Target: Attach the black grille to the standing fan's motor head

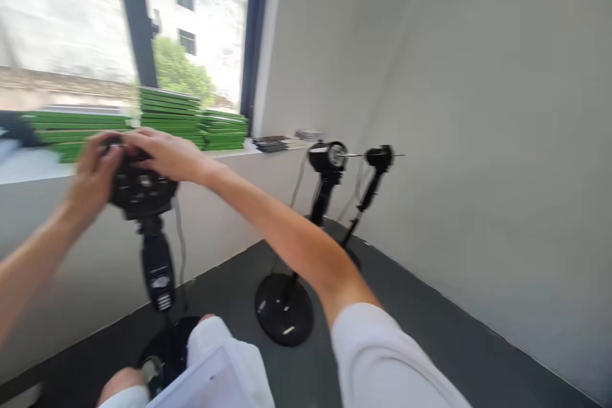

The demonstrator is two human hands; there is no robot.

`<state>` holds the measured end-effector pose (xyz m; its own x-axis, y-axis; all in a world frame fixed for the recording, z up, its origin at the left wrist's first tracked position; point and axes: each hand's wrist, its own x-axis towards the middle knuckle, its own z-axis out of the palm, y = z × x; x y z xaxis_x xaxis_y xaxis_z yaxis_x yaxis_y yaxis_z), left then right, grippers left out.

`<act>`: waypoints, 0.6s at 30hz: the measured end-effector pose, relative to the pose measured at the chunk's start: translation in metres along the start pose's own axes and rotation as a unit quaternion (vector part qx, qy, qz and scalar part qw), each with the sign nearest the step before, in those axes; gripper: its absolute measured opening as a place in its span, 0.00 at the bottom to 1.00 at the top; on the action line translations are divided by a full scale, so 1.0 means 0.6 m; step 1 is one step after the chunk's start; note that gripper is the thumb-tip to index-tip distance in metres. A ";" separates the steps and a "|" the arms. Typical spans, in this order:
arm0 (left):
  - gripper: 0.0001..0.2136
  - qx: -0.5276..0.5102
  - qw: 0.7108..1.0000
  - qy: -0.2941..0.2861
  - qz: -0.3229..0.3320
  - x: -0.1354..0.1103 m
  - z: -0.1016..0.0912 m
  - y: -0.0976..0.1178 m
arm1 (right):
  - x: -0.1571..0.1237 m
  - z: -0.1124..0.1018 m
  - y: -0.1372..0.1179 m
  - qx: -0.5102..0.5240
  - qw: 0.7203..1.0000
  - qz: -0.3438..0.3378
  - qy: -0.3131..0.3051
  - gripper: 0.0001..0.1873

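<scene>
Black and round, the head of a device on a stand sits high at the left of the scene, and both hands are on it: the left hand wraps its left side with the fingers curled round the rim, while the right hand lies flat over the top, the arm reaching across from the near right. Both look closed on the head, though motion blur hides how firmly. The head faces the person, and its post runs straight down from it, so the long axis is upright, ending in a dark base by the person's knees. The left hand is the nearer of the two; the right has to stretch further. Just behind the head stands a low wall under the window sill, which carries stacks of green panels, so little room is left on the far side. To the right, two more black stands rise from the dark floor, one with a round base close to the outstretched arm. Beyond them the pale wall closes the corner; the near right floor lies open.
</scene>
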<state>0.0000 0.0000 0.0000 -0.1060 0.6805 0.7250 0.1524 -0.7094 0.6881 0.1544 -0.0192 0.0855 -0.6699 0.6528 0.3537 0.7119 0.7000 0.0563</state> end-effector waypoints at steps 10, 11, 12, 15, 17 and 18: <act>0.17 0.018 0.997 -0.053 0.047 0.032 0.008 -0.015 | -0.010 0.028 0.076 0.167 0.969 -0.083 0.159 0.06; 0.17 0.020 0.997 -0.058 0.042 0.031 0.008 -0.011 | -0.013 0.024 0.076 0.164 0.971 -0.078 0.157 0.07; 0.16 0.021 0.997 -0.062 0.037 0.030 0.008 -0.006 | -0.015 0.021 0.075 0.161 0.972 -0.071 0.155 0.08; 0.15 0.020 0.997 -0.065 0.024 0.027 0.009 0.001 | -0.018 0.016 0.069 0.152 0.975 -0.039 0.155 0.06; 0.15 0.016 0.998 -0.065 0.017 0.028 0.011 0.003 | -0.018 0.016 0.064 0.143 0.976 -0.017 0.160 0.05; 0.15 0.016 0.998 -0.065 0.013 0.028 0.012 0.004 | -0.017 0.015 0.062 0.138 0.977 -0.006 0.163 0.05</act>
<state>0.0058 0.0110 0.0138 0.0266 0.6816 0.7312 0.1842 -0.7223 0.6666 0.1858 0.0028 0.0754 -0.5436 0.5481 0.6357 0.5898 0.7883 -0.1753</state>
